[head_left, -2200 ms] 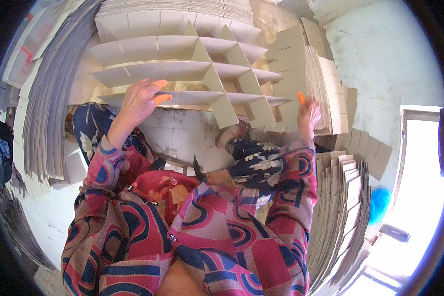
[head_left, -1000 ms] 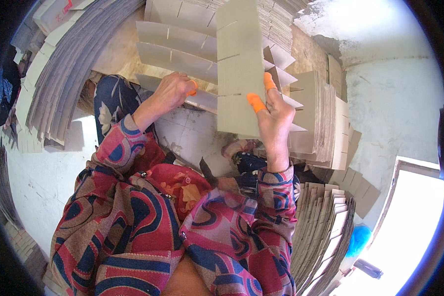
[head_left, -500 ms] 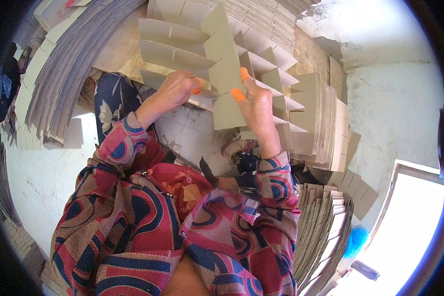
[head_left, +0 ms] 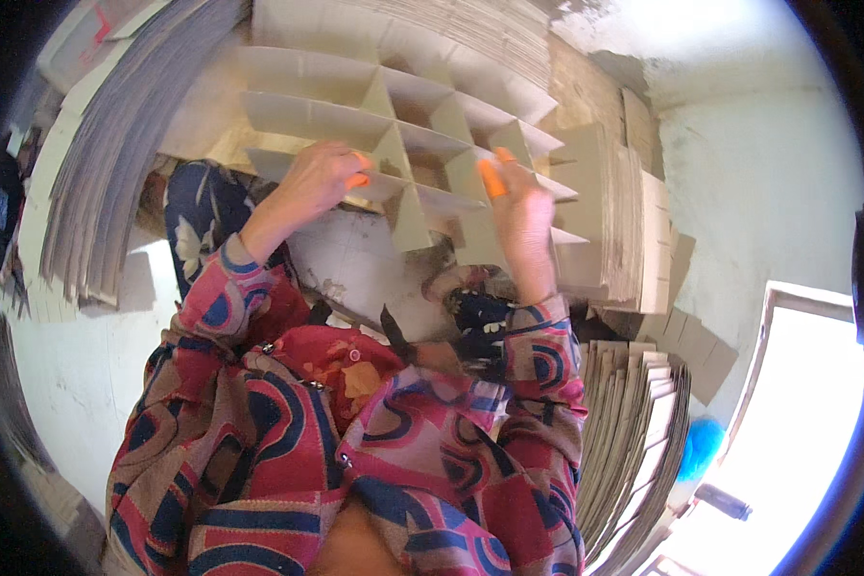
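A grid of interlocked grey-brown cardboard strips, a cardboard divider (head_left: 422, 158), stands in front of me with its square cells facing up. My left hand (head_left: 315, 184) is closed at its near left part, fingers curled with an orange cover on a fingertip; it pinches a near strip. On the right side of the divider, my right hand (head_left: 522, 206) grips a strip between the thumb and a finger, both with orange covers. Motion blurs the hands and strips slightly.
A tall stack of cardboard strips (head_left: 130, 144) stands at the left. More slotted sheets (head_left: 586, 211) are piled right of the divider, and another stack (head_left: 634, 432) stands by my right elbow. A blue object (head_left: 703, 446) lies near the bright opening at the lower right.
The cross strip that stood raised in the middle has gone down into the grid, so the cells now show open. My right hand has moved slightly right, my left slightly left.
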### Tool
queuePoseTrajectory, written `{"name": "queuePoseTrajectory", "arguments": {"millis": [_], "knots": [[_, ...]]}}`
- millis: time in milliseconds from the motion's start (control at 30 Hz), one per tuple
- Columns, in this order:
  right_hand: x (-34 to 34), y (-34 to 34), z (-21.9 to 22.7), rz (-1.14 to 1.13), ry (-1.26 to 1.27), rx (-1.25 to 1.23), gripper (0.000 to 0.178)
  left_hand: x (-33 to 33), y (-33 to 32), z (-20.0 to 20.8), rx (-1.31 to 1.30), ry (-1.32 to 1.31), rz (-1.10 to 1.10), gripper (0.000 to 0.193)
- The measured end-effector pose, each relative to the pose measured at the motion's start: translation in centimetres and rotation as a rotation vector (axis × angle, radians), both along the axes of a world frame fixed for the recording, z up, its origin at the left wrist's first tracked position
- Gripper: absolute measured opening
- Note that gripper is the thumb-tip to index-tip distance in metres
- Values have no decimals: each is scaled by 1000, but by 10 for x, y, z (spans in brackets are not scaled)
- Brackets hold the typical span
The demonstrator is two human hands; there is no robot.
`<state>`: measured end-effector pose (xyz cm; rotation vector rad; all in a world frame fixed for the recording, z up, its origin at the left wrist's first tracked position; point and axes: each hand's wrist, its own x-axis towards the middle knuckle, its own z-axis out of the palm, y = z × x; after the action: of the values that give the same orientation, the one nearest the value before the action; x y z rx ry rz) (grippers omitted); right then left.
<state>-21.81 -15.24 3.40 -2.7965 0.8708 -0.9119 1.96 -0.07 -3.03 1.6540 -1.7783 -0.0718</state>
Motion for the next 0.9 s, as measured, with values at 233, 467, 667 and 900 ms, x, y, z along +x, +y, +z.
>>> {"name": "queuePoseTrajectory", "arguments": {"millis": [233,467,667,900], "knots": [[-163,-68,1,-809,601,-73,29,-3,6,16,-8,39,26,33],[-215,-73,-37,-763,597,-29,27,-3,6,20,28,20,47,31],[-221,-83,-42,-731,498,-23,16,-3,7,21,4,-13,44,30],[-227,-82,-46,-748,396,-66,12,-4,8,24,10,-18,39,29]]}}
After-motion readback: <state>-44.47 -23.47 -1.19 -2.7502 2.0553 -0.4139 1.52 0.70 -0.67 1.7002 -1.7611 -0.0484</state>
